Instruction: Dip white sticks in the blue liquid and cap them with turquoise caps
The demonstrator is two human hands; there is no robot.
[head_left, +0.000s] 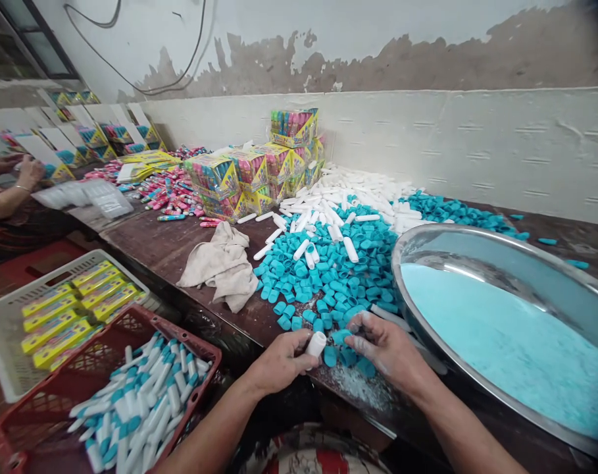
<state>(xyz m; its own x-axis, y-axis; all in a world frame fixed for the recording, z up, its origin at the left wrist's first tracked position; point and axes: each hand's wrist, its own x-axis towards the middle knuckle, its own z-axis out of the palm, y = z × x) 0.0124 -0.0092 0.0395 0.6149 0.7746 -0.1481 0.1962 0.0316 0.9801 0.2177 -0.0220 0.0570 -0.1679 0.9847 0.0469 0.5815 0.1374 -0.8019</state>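
Hands meet at the near edge of the dark wooden counter (180,247), at about 6 o'clock in the view. Left hand (279,361) comes in from 7 o'clock with the forearm angled up to the right; its fingers are clamped on one white tube (316,343), held nearly upright with its top end free. Right hand (387,347) enters from 5 o'clock, palm down, fingers curled and slightly apart, tips resting among loose teal caps (328,276) at the edge of the pile; whether it pinches one cap I cannot tell. Both hands are dusted with pale powder, and some of it lies spilled on the counter below them.

Caps are too many to count: one broad heap running from 12 o'clock of the hands toward 2 o'clock. One heap of bare white tubes (358,191) lies behind it, with several strays on top of the caps.

One large metal basin (476,240) holding blue powder (516,349) sits at 3 o'clock, just beside the right hand. One crumpled beige cloth (223,263) lies at 10 o'clock. One red crate (200,342) at 8 o'clock holds many capped tubes; one white crate (12,368) beside it holds yellow packs. Stacked colourful boxes (259,174) stand at 11 o'clock. Another person's hands (20,168) work at the far left.
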